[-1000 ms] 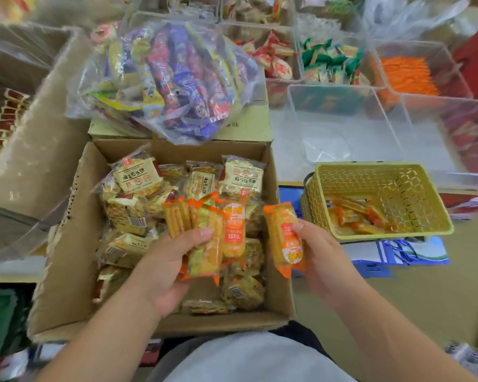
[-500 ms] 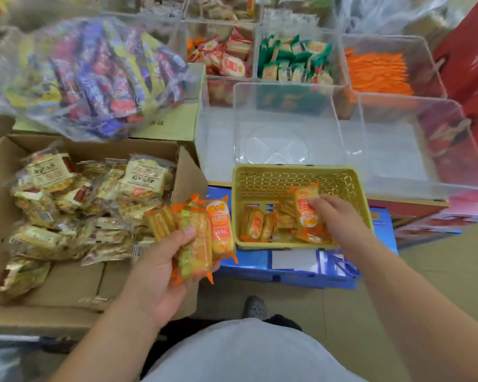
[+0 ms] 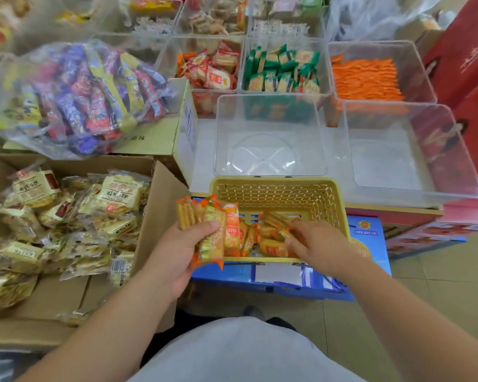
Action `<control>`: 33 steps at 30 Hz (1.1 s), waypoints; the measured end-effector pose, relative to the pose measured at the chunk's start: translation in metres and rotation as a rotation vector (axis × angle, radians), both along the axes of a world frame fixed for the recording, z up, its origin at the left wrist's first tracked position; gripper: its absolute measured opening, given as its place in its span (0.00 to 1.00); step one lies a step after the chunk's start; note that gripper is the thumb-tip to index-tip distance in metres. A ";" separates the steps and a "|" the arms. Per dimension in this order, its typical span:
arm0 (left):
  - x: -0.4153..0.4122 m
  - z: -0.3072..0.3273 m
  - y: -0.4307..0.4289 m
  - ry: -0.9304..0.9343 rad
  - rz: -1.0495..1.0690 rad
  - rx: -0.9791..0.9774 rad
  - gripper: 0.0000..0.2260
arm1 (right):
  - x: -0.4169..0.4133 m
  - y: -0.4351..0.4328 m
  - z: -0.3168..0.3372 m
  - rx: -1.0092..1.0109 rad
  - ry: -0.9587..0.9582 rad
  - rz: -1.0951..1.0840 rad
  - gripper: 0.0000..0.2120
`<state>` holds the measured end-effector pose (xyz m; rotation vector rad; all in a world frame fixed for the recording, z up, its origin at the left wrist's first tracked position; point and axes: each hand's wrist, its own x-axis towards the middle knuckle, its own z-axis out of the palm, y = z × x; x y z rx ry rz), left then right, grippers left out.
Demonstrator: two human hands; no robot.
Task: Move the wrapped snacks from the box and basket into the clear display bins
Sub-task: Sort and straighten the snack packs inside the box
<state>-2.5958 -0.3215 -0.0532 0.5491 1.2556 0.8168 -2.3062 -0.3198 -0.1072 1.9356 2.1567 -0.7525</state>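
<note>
My left hand (image 3: 177, 252) grips a fan of orange packs (image 3: 210, 230), thumb pressed across the front and fingers curled behind, just over the near left corner of the basket (image 3: 273, 193). Loose packs (image 3: 271, 245) of the same kind lie on the basket's floor. My right hand (image 3: 318, 244) reaches in among them, fingers bent down and touching the pile; whether they pinch one I cannot tell. The basket sits on a blue carton (image 3: 364, 232). Just beyond it stand two clear bins side by side, the left bin (image 3: 271, 117) and the right bin (image 3: 398, 106). Behind these, further bins hold red packs (image 3: 210, 70), green packs (image 3: 282, 70) and orange sticks (image 3: 366, 78). To my left is the box (image 3: 160, 205), with pale yellow packs (image 3: 116, 194) heaped in it. Past the box a clear bag (image 3: 75, 97) of blue and yellow snacks rests on a closed carton (image 3: 149, 139)
</note>
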 end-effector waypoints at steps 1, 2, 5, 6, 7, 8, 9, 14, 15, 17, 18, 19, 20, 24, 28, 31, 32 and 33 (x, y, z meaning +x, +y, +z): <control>0.008 -0.003 0.008 0.036 -0.054 0.027 0.23 | 0.004 -0.008 0.002 0.027 -0.038 0.040 0.30; 0.016 -0.007 0.015 0.091 -0.104 0.051 0.22 | 0.007 -0.017 0.004 0.025 -0.056 0.071 0.34; 0.041 -0.024 0.040 0.344 -0.232 0.117 0.23 | 0.011 -0.036 -0.001 -0.030 -0.078 0.140 0.37; 0.049 -0.031 0.047 0.439 -0.281 0.137 0.24 | 0.010 -0.039 -0.004 -0.032 -0.087 0.153 0.33; 0.056 -0.037 0.053 0.528 -0.334 0.157 0.24 | 0.009 -0.041 -0.008 -0.020 -0.084 0.152 0.28; 0.061 -0.045 0.057 0.602 -0.387 0.178 0.23 | 0.006 -0.043 -0.012 -0.004 -0.073 0.144 0.25; 0.066 -0.052 0.061 0.660 -0.437 0.194 0.22 | 0.003 -0.044 -0.014 -0.001 -0.061 0.132 0.23; 0.068 -0.074 0.060 0.852 -0.647 0.146 0.40 | -0.010 -0.050 -0.020 -0.006 -0.019 0.092 0.22; 0.066 -0.072 0.057 0.880 -0.687 0.141 0.45 | -0.010 -0.051 -0.019 0.007 -0.011 0.088 0.22; 0.063 -0.059 0.048 0.900 -0.719 0.210 0.44 | -0.011 -0.053 -0.016 0.048 0.041 0.070 0.24; 0.060 -0.049 0.041 0.893 -0.720 0.273 0.41 | -0.014 -0.053 -0.014 0.079 0.085 0.057 0.25; 0.054 -0.038 0.033 0.881 -0.711 0.340 0.37 | -0.019 -0.052 -0.011 0.118 0.133 0.050 0.24; 0.046 -0.028 0.023 0.877 -0.691 0.403 0.33 | -0.026 -0.051 -0.008 0.154 0.176 0.049 0.24; -0.009 0.008 -0.020 1.017 -0.555 0.595 0.21 | -0.079 -0.039 0.003 0.224 0.378 0.053 0.21; -0.092 0.019 -0.047 1.179 -0.329 0.539 0.16 | -0.148 -0.032 0.017 0.211 0.549 0.114 0.18; -0.166 0.018 -0.058 1.307 -0.285 0.365 0.19 | -0.197 -0.030 0.032 0.193 0.604 0.174 0.18; -0.192 0.015 -0.060 1.364 -0.295 0.311 0.21 | -0.212 -0.029 0.037 0.180 0.620 0.182 0.19; -0.217 0.012 -0.061 1.418 -0.305 0.270 0.22 | -0.226 -0.029 0.041 0.162 0.639 0.179 0.19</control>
